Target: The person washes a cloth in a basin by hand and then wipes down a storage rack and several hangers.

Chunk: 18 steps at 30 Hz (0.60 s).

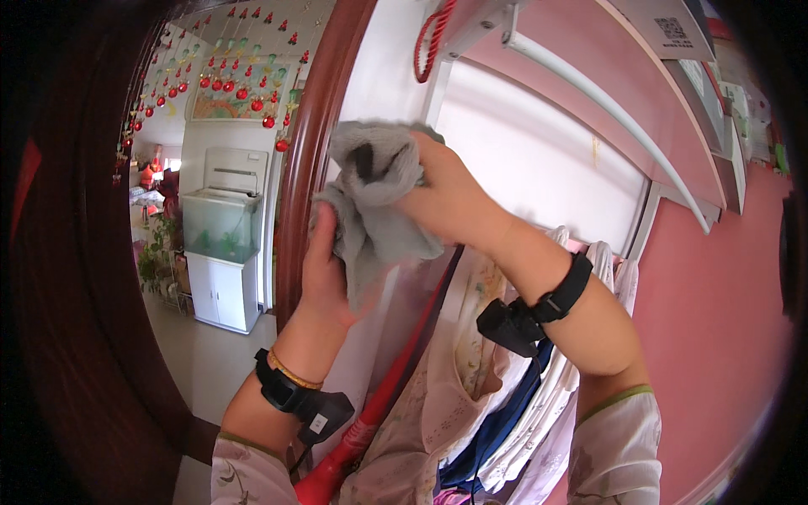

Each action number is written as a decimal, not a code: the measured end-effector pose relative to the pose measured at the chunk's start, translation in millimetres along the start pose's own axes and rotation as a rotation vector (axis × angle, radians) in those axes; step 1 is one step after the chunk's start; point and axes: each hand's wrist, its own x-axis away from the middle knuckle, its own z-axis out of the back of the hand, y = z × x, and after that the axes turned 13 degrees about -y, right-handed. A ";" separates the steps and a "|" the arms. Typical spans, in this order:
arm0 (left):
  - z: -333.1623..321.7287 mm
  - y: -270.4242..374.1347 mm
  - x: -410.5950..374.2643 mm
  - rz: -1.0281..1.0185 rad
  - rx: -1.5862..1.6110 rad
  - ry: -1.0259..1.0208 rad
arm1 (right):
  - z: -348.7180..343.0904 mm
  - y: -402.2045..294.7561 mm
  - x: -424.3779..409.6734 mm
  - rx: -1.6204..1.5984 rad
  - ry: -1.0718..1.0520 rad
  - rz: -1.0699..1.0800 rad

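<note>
A crumpled grey cloth point(379, 208) is bunched between my two hands in front of a white wall beside the wooden door frame. My left hand point(328, 271) holds its lower left part, the thumb pointing up along the fabric. My right hand point(445, 196) grips the upper right part, with its fingertips hidden by the cloth. A dark patch shows in a fold near the top. Each forearm wears a black strap with a small black device.
A dark red wooden door frame point(309, 151) stands left, with a bead curtain point(230, 85) and a fish tank point(221, 227) beyond. Hanging clothes point(454, 404) are below. A white rail point(600, 101) curves under a shelf at upper right, and a red rope loop point(426, 50) hangs above.
</note>
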 end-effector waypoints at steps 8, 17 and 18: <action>43.5 35.9 43.8 -0.138 0.006 0.390 | 19.6 9.5 5.2 -0.829 -0.161 -0.374; 53.9 40.9 74.4 0.254 0.085 0.216 | -1.8 -1.0 -32.2 -0.247 -0.598 -0.222; 42.5 43.9 79.3 0.327 0.064 0.294 | -4.8 -0.8 -38.1 -0.164 -0.603 -0.208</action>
